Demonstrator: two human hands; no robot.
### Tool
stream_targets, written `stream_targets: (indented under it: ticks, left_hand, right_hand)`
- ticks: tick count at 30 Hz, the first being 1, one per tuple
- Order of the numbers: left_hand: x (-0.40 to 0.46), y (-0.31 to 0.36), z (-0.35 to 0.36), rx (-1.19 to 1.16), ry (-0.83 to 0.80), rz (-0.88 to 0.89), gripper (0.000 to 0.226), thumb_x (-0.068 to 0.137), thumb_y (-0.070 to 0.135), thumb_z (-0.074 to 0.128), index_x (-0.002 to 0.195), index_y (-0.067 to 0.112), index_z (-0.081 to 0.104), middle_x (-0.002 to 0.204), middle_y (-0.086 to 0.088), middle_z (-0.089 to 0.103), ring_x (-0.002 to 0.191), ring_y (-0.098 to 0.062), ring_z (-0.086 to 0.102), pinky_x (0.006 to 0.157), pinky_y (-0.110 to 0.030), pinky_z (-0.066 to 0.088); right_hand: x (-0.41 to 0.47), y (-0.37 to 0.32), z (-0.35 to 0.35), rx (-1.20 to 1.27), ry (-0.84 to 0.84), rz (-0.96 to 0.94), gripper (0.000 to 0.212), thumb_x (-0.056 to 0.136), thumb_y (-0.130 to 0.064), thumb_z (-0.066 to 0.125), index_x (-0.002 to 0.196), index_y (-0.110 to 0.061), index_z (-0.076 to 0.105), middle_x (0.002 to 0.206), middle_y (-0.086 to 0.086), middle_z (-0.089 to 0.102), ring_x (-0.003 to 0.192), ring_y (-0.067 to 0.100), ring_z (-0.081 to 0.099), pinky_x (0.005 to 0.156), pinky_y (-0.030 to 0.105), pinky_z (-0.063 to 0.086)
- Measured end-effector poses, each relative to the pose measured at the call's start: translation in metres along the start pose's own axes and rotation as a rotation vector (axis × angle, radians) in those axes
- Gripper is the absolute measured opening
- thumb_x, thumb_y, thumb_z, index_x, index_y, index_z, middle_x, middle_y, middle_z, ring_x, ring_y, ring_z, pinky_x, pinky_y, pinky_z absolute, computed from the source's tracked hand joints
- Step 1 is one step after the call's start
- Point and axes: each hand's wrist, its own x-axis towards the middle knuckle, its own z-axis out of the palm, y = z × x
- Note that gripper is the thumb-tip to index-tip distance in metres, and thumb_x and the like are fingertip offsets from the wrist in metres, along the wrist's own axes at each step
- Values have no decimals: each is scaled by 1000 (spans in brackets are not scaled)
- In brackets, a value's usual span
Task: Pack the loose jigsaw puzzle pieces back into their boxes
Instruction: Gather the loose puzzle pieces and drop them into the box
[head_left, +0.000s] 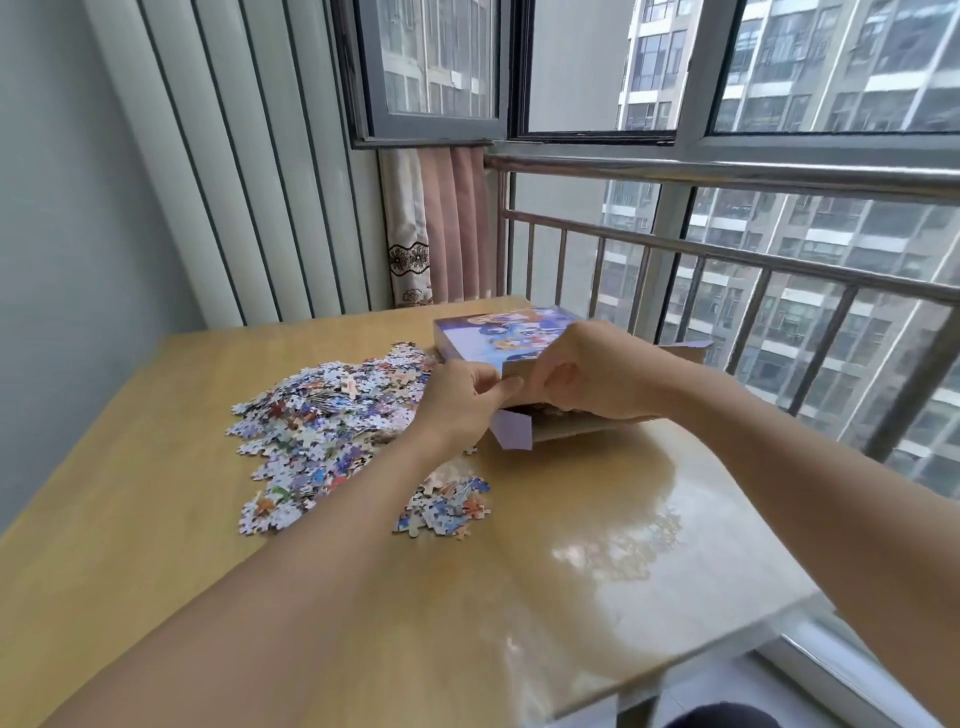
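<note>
So at this point both hands were up at the near end of the puzzle box (498, 335), which sat toward the far right of the table (597, 545), close to the balcony railing (727, 249). The left hand (460, 402) had thumb and fingers pinched on the edge of the open end, right above a little lavender side flap (511, 430) that stuck out loose. The right hand (592, 371) was curled over the end of the box from the other side, gripping the cardboard there. I couldn't tell how full the box was, only a sliver of something showed in the opening.

The loose stuff was left of the box: a big pile of pieces (322, 421) touching the box's left side, and a smaller heap (447, 506) nearer the person, partly under the left forearm.

Handling-wise, my guess was the box is thin printed card: light, bendy, easy to crush or tear at the flap creases. So you'd want to hold it by the stiffer corners and side walls, not yank the flaps. The pieces themselves looked like light flat cardboard bits, not fragile but they scatter like crazy, and the table had a glossy top so they'd likely slide easily. Scooping handfuls with cupped hands, or sweeping them toward the opening, seemed way smarter than picking singles. Main risk I saw was pieces skidding off the table edge.
</note>
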Motion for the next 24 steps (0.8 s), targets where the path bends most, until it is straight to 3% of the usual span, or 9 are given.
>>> stream_targets:
  ticks: [4, 6, 8, 11, 14, 17, 21, 23, 24]
  left_hand:
    - [-19, -23, 10, 58, -221, 69, 38, 93, 23, 69, 55, 20, 65, 52, 15, 48, 53, -4, 39, 60, -26, 35]
    - [-26, -25, 0, 94, -353, 75, 9, 87, 26, 76, 81, 21, 79, 81, 18, 70, 75, 2, 61, 73, -20, 50]
    - [-26, -31, -21, 144, -416, 39, 12, 81, 31, 81, 93, 30, 79, 105, 18, 72, 101, 2, 64, 88, -23, 52]
    - [-24, -50, -70, 300, -149, -59, 9, 85, 24, 76, 93, 28, 77, 101, 13, 73, 99, -4, 66, 89, -31, 54]
    - [-30, -80, -107, 473, 183, -216, 23, 90, 34, 67, 112, 27, 71, 117, 5, 70, 111, -18, 63, 95, -37, 51]
    - [-44, -109, -117, 622, 197, -362, 52, 94, 49, 55, 141, 27, 51, 145, -1, 52, 131, -28, 48, 107, -46, 42]
    - [-61, -134, -113, 579, 164, -559, 71, 96, 61, 41, 155, 24, 27, 162, -5, 26, 148, -31, 20, 119, -48, 23]
    - [-64, -145, -113, 501, 167, -568, 74, 96, 61, 40, 157, 21, 24, 164, -4, 22, 150, -30, 19, 121, -45, 20]
    - [-66, -149, -113, 473, 185, -544, 73, 97, 60, 42, 156, 20, 27, 163, -4, 25, 149, -29, 23, 121, -44, 22]
  right_hand:
    - [10, -23, -12, 315, 68, 44, 20, 88, -2, 66, 96, -16, 78, 74, -6, 74, 61, 14, 71, 50, 18, 50]
    - [27, -35, -5, 395, 83, 55, 17, 90, -2, 64, 93, -13, 76, 78, 3, 76, 63, 19, 72, 46, 20, 50]
    - [49, -42, 13, 354, -17, 78, 17, 94, -7, 60, 97, -10, 76, 88, 8, 76, 76, 25, 74, 59, 31, 60]
    - [80, -53, 54, 210, -241, 169, 26, 98, -12, 50, 113, -2, 69, 107, 11, 69, 95, 31, 65, 88, 40, 54]
    - [95, -70, 95, 181, -377, 242, 19, 101, -17, 48, 110, -7, 61, 104, 10, 56, 95, 25, 53, 82, 33, 44]
    - [104, -91, 139, 46, -427, 375, 65, 102, -54, 40, 136, 1, 47, 134, 22, 50, 126, 35, 48, 105, 39, 42]
    - [112, -102, 175, 255, -263, 604, 106, 91, -78, 31, 157, 1, 9, 164, 24, 7, 153, 40, 4, 122, 52, 11]
    - [120, -105, 179, 324, -229, 602, 98, 90, -78, 32, 146, 2, 36, 153, 27, 35, 143, 40, 32, 116, 51, 30]
    - [122, -107, 179, 375, -213, 556, 84, 92, -75, 35, 125, 0, 54, 128, 25, 58, 121, 35, 55, 99, 44, 46]
